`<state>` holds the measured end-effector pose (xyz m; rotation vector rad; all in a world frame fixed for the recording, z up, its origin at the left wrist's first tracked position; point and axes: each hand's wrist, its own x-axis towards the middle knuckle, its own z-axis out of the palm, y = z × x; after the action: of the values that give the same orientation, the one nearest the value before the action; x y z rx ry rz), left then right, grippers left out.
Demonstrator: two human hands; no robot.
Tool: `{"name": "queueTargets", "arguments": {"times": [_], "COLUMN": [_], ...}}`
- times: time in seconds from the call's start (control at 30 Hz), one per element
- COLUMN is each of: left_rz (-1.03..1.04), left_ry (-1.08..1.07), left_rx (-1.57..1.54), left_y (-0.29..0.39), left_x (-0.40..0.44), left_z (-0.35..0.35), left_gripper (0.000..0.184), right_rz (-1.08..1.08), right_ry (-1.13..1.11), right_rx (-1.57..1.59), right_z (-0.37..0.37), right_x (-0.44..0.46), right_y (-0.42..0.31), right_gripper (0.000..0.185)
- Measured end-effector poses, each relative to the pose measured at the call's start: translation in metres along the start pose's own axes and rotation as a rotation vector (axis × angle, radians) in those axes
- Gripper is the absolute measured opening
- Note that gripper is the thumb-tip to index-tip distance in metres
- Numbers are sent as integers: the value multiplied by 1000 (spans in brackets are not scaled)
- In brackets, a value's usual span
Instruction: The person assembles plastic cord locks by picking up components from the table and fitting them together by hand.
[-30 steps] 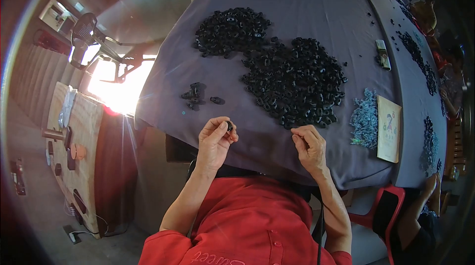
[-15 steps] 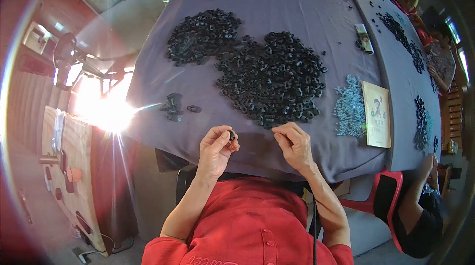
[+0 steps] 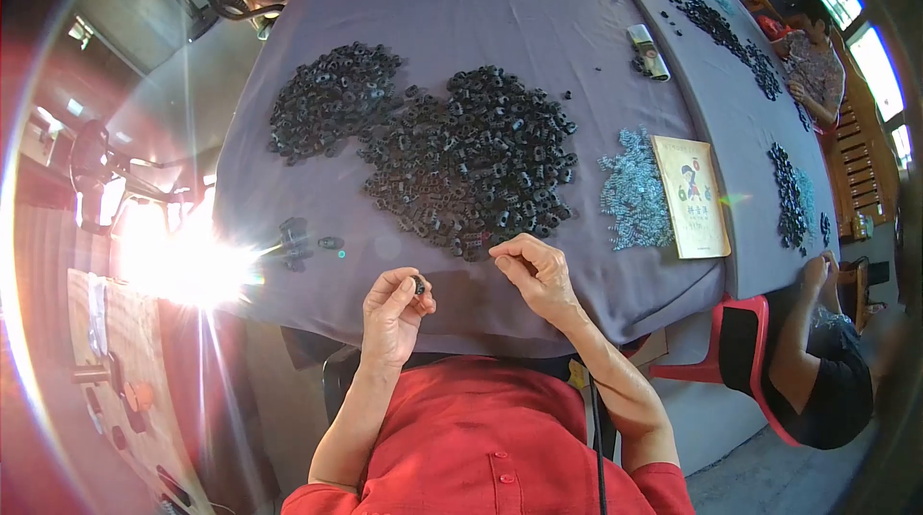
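Note:
My left hand (image 3: 392, 315) pinches a small black ring-shaped part (image 3: 418, 285) between thumb and fingers, above the front edge of the cloth. My right hand (image 3: 538, 276) is at the near edge of the large pile of black parts (image 3: 481, 154), its thumb and index finger drawn together; whatever lies between the tips is too small to make out. A second pile of black parts (image 3: 332, 97) adjoins it on the left. Nearer me on the left are a small group of black parts (image 3: 294, 238) and one single part (image 3: 331, 243).
Right of the large pile lie small clear bluish pieces (image 3: 635, 193) and a yellowish booklet (image 3: 692, 198). Farther back is a small pack (image 3: 649, 52). People sit along the right side and at the far left corner. A red chair (image 3: 711, 351) stands at the right.
The view has turned, so the table and piles appear farther left. My left hand keeps its pinch on the black part. My right hand stays by the pile's near edge.

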<state>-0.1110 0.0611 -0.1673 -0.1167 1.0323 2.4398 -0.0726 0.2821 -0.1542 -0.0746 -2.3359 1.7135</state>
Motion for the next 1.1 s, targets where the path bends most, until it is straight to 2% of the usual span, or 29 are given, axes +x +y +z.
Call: {"name": "queueTargets", "arguments": {"times": [0.13,0.47,0.83,1.1], "left_rz": [-8,-19,-77,-90], "left_ry": [12,-1,73,18], "left_rx": [12,-28,32,57], "left_y": [0,-2,2,-4], "left_x": [0,2,5,25], "left_z": [2,-3,4,25], "left_gripper": [11,13,12,12], "right_rz": [167,268,210,156], "right_ry": [5,-5,-4,-20], "right_rx": [144,303,161,79], "right_z": [-2,-4,0,-1], "right_x": [-1,0,-1,0], "right_y": [3,8,1,2], "right_gripper": [10,12,11,10]}}
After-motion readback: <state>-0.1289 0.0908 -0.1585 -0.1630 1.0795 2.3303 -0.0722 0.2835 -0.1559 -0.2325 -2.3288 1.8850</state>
